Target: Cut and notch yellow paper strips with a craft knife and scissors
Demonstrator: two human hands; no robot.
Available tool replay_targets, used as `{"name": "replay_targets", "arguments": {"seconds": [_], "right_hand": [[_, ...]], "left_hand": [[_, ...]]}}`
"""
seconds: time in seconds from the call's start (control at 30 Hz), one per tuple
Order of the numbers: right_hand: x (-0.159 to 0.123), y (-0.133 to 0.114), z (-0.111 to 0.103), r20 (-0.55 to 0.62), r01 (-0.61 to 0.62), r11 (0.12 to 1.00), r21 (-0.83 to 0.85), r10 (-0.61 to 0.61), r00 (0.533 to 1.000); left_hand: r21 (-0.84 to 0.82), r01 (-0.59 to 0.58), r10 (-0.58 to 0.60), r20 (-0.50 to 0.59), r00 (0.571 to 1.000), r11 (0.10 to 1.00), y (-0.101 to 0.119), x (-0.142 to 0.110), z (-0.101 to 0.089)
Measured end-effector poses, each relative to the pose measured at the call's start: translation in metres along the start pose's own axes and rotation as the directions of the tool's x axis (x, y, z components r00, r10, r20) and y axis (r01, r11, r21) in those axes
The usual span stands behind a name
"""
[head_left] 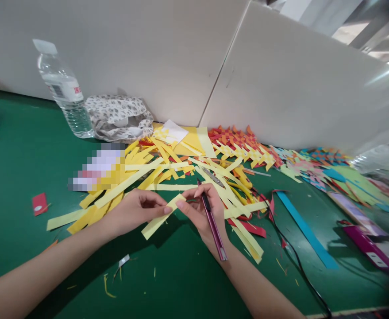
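Observation:
My left hand [136, 212] pinches one end of a pale yellow paper strip [159, 219] just above the green table [25, 168]. My right hand [202, 212] touches the same strip's upper end with thumb and forefinger, and grips a slim purple utility knife [212, 223] that lies along the hand, its tip pointing away from me. Right behind both hands lies a pile of yellow paper strips [154, 170].
A water bottle [64, 91] and a patterned cloth pouch [119, 117] stand by the white wall panels. Woven orange and yellow paper pieces [242, 144] and teal ones lie to the right. A blue strip [305, 230], black cable [297, 261] and red scraps lie nearby.

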State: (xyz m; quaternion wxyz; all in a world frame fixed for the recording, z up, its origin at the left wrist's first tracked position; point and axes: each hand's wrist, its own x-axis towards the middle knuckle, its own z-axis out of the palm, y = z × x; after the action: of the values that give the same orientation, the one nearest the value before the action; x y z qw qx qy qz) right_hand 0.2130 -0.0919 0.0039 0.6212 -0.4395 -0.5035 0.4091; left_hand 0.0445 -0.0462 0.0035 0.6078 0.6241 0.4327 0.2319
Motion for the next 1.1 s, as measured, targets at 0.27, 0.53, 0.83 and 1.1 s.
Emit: {"name": "replay_targets", "arguments": {"seconds": [0.27, 0.53, 0.83, 1.1], "right_hand": [[0.002, 0.001, -0.001, -0.129, -0.005, 0.999, -0.051, -0.002, 0.992], [0.007, 0.003, 0.000, -0.217, -0.163, 0.986, 0.020, 0.163, 0.963], [0.010, 0.000, -0.003, -0.218, -0.147, 0.988, 0.056, 0.156, 0.964], [0.006, 0.000, -0.001, -0.090, -0.181, 0.983, 0.022, 0.182, 0.979]], "left_hand": [[0.008, 0.030, -0.030, 0.001, 1.000, 1.000, -0.003, 0.000, -0.001], [-0.030, 0.067, -0.066, 0.025, 0.997, 0.997, 0.006, -0.001, 0.000], [-0.010, 0.068, -0.068, 0.039, 0.997, 0.998, 0.005, -0.002, -0.001], [0.088, -0.059, 0.060, 0.000, 0.998, 0.994, -0.002, 0.001, 0.000]]}}
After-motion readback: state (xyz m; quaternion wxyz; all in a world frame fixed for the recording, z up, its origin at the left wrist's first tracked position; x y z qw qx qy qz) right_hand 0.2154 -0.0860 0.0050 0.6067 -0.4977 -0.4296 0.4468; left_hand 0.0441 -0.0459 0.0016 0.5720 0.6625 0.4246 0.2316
